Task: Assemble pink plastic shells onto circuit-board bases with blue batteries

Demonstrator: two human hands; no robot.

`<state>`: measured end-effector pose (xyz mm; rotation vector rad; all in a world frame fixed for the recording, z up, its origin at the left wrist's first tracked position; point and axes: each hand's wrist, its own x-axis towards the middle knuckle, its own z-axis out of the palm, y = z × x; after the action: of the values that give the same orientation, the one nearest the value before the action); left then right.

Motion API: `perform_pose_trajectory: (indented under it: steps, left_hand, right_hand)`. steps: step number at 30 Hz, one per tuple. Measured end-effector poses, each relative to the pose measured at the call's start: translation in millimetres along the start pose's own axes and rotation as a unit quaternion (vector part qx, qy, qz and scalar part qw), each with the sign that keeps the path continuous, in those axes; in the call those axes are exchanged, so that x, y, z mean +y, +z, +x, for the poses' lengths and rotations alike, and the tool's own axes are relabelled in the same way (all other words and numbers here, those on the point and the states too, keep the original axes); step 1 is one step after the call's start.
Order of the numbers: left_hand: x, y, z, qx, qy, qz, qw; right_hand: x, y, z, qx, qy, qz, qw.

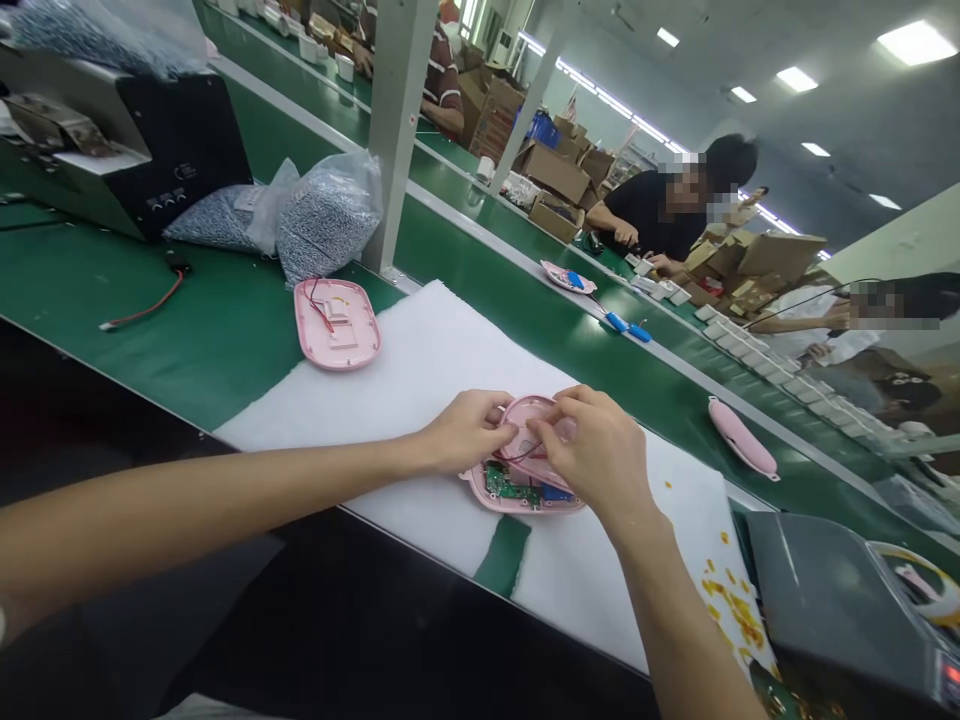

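Observation:
Between my two hands is a pink plastic shell half (526, 412), its inner side facing me and tilted up. My left hand (472, 430) pinches its left edge between thumb and fingers. On the opposite side, my right hand (596, 440) grips the same shell, its thumb and fingers reaching over the inside. Just below lies a second pink shell half (487, 498), holding a green circuit board (510, 484) and a blue part partly covered by my right hand. A thin dark wire runs near the held shell.
Another pink shell (339, 325) with wires lies at left on the white foam sheet (427, 350). Bags of small parts (330, 215) stand behind it. A grey machine (832, 590) and yellow bits (739, 610) are at right. Co-workers (675, 210) sit across the green bench.

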<state>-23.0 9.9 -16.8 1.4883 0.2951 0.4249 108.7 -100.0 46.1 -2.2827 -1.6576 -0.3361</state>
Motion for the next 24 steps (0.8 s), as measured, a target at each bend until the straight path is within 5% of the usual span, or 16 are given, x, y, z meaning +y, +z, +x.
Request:
perform_pose_trajectory:
  steps: [4,6,9,13,17,21,24]
  left_hand:
    - [1,-1.2,-3,0.023,0.005,0.02,1.0]
    - [2,-1.3,-2,0.034,0.016,0.031,0.999]
    - [3,-1.2,1,0.028,0.047,0.073,0.996]
    - [2,-4.5,-2,-0.001,0.114,0.182,0.977]
    - [11,-13.9,-10,-0.146,0.202,0.334,0.909]
    - [36,-22.5,-17,-0.265,0.251,0.424,0.829]
    - [44,-34.6,-24,-0.245,0.236,0.472,0.813]
  right_hand:
    - [15,-15,12,-0.061,0.149,0.071,0.984]
    - [25,-21,16,-0.108,0.149,0.159,0.97]
    - [31,-21,12,-0.102,0.088,0.232,0.963]
    - [23,-22,-13,-0.005,-0.016,0.198,0.98]
    - [17,-27,-50,0.067,-0.161,0.092,0.98]
    - [12,-14,-62,-0.081,-0.152,0.045,0.984]
    - [12,3,-54,-0.187,-0.138,0.019,0.972]
